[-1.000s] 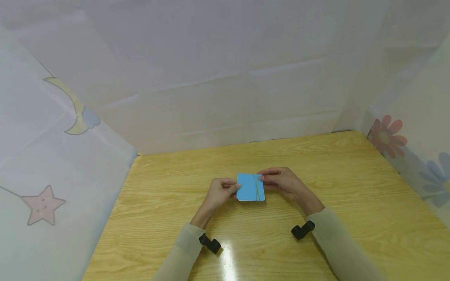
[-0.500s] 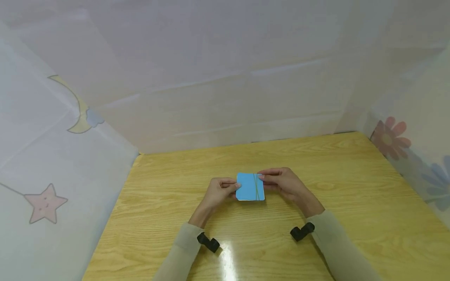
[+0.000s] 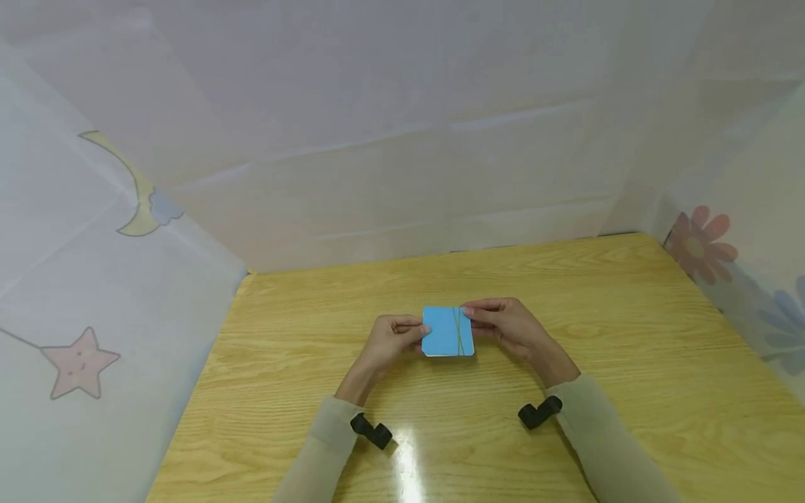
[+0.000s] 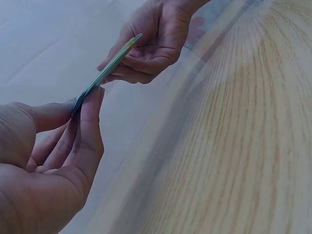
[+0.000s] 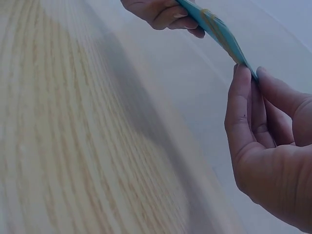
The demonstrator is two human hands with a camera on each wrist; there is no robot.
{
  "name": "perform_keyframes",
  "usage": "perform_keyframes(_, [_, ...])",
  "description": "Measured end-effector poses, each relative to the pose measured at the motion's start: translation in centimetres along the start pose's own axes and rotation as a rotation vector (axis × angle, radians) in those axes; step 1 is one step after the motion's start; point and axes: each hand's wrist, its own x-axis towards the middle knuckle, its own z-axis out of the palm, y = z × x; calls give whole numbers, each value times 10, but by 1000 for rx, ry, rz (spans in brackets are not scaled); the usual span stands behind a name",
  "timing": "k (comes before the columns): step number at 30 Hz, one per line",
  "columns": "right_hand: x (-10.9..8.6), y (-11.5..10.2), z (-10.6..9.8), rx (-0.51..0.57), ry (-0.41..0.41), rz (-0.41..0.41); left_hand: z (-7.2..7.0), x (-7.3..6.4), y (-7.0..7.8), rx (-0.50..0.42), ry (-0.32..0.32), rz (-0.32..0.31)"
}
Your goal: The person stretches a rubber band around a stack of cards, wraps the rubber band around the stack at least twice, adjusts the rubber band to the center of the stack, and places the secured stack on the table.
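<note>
Between my two hands is a thin stack of light blue square cards (image 3: 439,334), held above the table. A yellowish rubber band (image 3: 460,337) wraps the stack near its right side, with its strands crossing. My left hand (image 3: 391,341) pinches the left edge, thumb on the blue face and fingers behind. On the other side, my right hand (image 3: 511,325) pinches the upper right corner between thumb and fingers. Seen edge-on in the left wrist view, the stack (image 4: 108,70) shows several thin layers. In the right wrist view the band (image 5: 219,33) loops round the stack's underside.
The wooden table (image 3: 302,307) spreads beneath both hands. Pale cloth walls (image 3: 402,154) stand at its back and sides, printed with a moon, a star and flowers. Small black devices (image 3: 372,431) sit at both wrists, over beige sleeves (image 3: 327,447).
Both hands keep their grip on the card stack and hardly move. Only a slight shift of the head view shows.
</note>
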Motion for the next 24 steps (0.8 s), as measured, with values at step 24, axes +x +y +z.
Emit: perform_keyframes(24, [-4,-2,5,-24,64,-2,3,-1,4,-144,-25,-81])
